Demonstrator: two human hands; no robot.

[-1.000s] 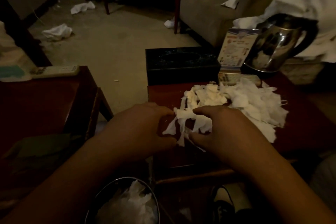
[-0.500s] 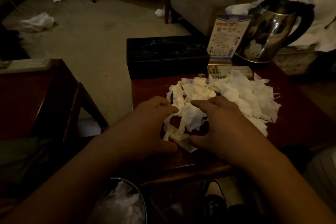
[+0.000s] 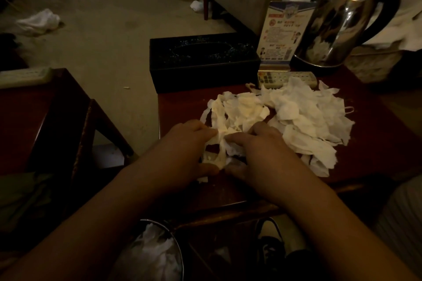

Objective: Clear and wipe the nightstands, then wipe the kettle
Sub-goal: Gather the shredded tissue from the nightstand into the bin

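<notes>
Both hands lie on the near part of the right nightstand point(image 3: 194, 194), the left hand point(image 3: 182, 153) and the right hand point(image 3: 265, 157) each with fingers and thumb curled round the same twisted strips at the near edge of the torn tissue pile point(image 3: 296, 118) — the rest of the pile spreads away to the right. Beyond it lie a remote point(image 3: 271, 78), a black tissue box point(image 3: 203, 61), an upright card point(image 3: 283, 32) and, at the far right corner, the steel kettle point(image 3: 342, 25). A bin point(image 3: 157, 255) holding tissue stands below the hands — the other nightstand point(image 3: 38, 116) is to the left.
</notes>
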